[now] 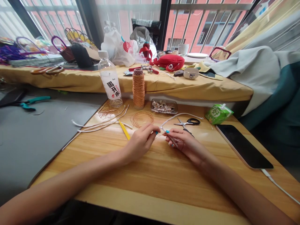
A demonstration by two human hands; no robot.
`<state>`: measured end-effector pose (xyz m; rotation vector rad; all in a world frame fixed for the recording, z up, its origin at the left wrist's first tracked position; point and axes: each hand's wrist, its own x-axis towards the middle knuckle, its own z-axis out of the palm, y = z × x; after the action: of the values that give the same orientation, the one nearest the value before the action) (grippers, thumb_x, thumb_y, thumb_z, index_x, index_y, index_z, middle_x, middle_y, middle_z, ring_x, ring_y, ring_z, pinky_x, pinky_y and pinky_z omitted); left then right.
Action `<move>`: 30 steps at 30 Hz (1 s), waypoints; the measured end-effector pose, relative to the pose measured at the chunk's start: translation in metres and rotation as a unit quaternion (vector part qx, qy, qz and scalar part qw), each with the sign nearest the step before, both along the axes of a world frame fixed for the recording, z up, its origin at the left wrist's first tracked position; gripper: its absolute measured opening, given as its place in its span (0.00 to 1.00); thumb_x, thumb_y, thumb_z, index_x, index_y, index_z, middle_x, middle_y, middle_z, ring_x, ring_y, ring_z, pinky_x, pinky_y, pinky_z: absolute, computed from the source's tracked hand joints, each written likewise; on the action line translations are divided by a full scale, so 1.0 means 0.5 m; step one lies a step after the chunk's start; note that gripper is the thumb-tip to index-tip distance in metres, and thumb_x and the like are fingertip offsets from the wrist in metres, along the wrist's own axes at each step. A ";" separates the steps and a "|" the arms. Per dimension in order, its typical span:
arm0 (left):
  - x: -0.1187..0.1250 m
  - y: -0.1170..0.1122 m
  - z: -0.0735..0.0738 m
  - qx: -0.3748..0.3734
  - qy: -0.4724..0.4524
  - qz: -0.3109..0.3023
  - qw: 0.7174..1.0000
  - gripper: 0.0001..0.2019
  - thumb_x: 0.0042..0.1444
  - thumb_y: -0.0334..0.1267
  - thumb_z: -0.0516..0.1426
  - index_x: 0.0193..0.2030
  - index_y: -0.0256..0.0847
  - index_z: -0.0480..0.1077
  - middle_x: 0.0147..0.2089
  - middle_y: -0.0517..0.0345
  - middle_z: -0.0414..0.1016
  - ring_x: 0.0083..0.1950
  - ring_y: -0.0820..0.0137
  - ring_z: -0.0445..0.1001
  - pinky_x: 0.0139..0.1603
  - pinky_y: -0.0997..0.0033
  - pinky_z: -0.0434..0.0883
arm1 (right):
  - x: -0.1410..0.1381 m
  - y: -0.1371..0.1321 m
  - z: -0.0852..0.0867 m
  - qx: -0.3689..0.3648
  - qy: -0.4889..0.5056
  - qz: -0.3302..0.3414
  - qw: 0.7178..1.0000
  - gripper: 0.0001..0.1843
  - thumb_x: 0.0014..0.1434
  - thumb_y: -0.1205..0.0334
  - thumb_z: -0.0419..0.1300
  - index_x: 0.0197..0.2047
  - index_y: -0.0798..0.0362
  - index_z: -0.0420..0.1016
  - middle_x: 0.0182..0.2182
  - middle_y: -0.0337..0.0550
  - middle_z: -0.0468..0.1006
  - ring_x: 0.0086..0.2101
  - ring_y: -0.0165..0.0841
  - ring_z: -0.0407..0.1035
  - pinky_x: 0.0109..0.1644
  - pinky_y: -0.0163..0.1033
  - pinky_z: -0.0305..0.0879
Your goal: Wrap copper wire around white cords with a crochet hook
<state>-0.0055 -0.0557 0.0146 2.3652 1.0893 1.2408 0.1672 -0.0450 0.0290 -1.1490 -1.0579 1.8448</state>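
Note:
My right hand (182,142) is closed on a white cord (174,117) above the wooden table. The cord arcs up and away to the right from a bend close to my left fingertips, and its other part runs down into my right palm. A thin orange thread (159,135) spans the small gap between the hands. My left hand (142,139) is pinched at the thread's other side; its fingertips hide the exact grip. Just behind the left hand lies a loose coil of orange thread (142,119). A yellow tool (124,129), partly hidden, points toward the left wrist.
Scissors (188,122) lie beyond my right hand. Behind stand a thread spool (138,89), water bottle (110,82) and tray of small parts (164,106). White cords (100,126) lie left; a green carton (219,114) and charging phone (243,146) are right. A cluttered ledge (82,82) borders the back.

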 end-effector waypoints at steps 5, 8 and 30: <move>0.000 -0.002 0.000 0.005 -0.004 -0.005 1.000 0.07 0.55 0.27 0.46 0.36 0.36 0.63 0.33 0.55 0.66 0.35 0.75 0.65 0.37 0.77 0.64 | -0.002 -0.001 0.002 -0.001 -0.004 -0.005 1.000 0.07 0.42 0.63 0.62 0.26 0.58 0.71 0.20 0.37 0.70 0.22 0.22 0.61 0.25 0.27 0.54; 0.001 -0.003 0.000 0.009 -0.004 -0.005 1.000 0.08 0.55 0.27 0.45 0.37 0.36 0.64 0.33 0.56 0.66 0.34 0.75 0.65 0.36 0.77 0.64 | -0.002 0.000 0.002 0.001 -0.004 -0.003 1.000 0.07 0.42 0.63 0.63 0.25 0.57 0.71 0.20 0.37 0.70 0.22 0.22 0.61 0.26 0.28 0.54; -0.002 -0.001 0.000 0.011 -0.005 -0.017 1.000 0.09 0.55 0.25 0.45 0.37 0.36 0.65 0.34 0.55 0.66 0.35 0.76 0.65 0.36 0.77 0.65 | -0.005 -0.005 0.005 0.010 -0.020 0.002 1.000 0.06 0.43 0.62 0.62 0.25 0.57 0.71 0.20 0.36 0.70 0.22 0.22 0.61 0.28 0.30 0.52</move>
<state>-0.0064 -0.0563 0.0144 2.3818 1.0321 1.2580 0.1646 -0.0475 0.0314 -1.1780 -1.0997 1.8164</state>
